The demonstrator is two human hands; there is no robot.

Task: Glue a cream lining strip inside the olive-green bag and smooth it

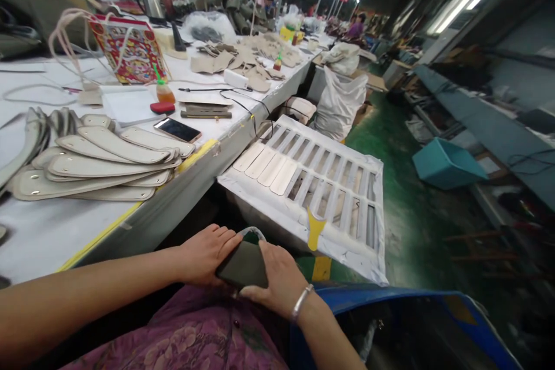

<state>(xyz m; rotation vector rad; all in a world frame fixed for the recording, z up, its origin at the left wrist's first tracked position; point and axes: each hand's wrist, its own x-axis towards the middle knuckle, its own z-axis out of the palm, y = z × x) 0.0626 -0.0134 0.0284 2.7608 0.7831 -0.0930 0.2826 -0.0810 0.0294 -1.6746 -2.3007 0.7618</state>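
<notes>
Both my hands rest in my lap, low in the head view, over purple floral cloth. Between them is a dark flat piece, which looks like a leather part or a pouch. My left hand lies on its left edge with the fingers curled over it. My right hand, a silver bangle on its wrist, wraps around its right side. Several long cream leather pieces lie stacked on the white table to my left.
A smartphone, a red object, a small orange bottle and a patterned bag are on the table. A white slatted rack with cream strips leans ahead. A teal bin stands on the green floor. People work far back.
</notes>
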